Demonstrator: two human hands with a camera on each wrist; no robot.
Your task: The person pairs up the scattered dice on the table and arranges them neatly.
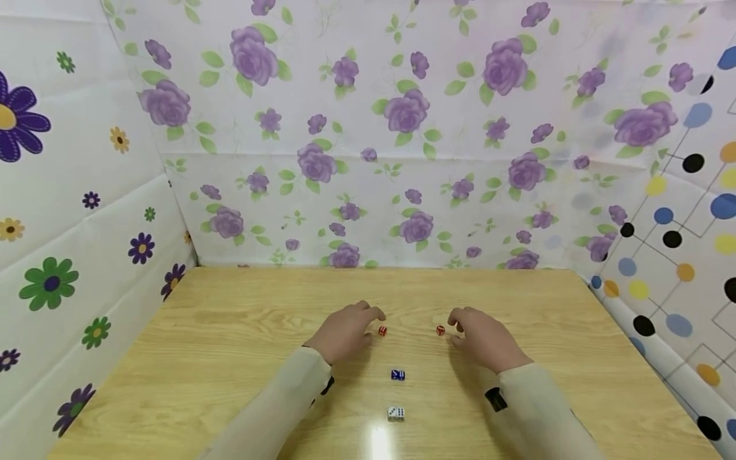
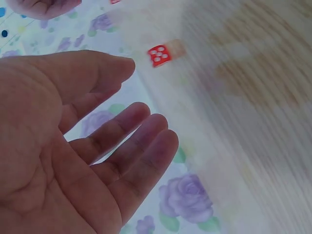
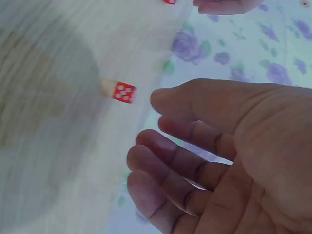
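Observation:
Two red dice lie apart on the wooden table, one near each hand. My left hand [image 1: 345, 332] hovers beside the left red die [image 1: 382, 331], its fingers loosely bent and holding nothing. Across from it, my right hand [image 1: 485, 337] is close by the right red die [image 1: 440, 330], also with relaxed, empty fingers. In the left wrist view a red die [image 2: 159, 56] sits just beyond the thumb tip, white pips showing. The right wrist view likewise has a red die [image 3: 124, 92] a short way off the thumb.
Nearer on the table [image 1: 230, 306], two blue dice [image 1: 398, 375] stand side by side between the forearms. Two white dice [image 1: 396, 413] sit together closer still. Flower-printed cloth [image 1: 368, 185] rises behind the table, with patterned cloth at both sides.

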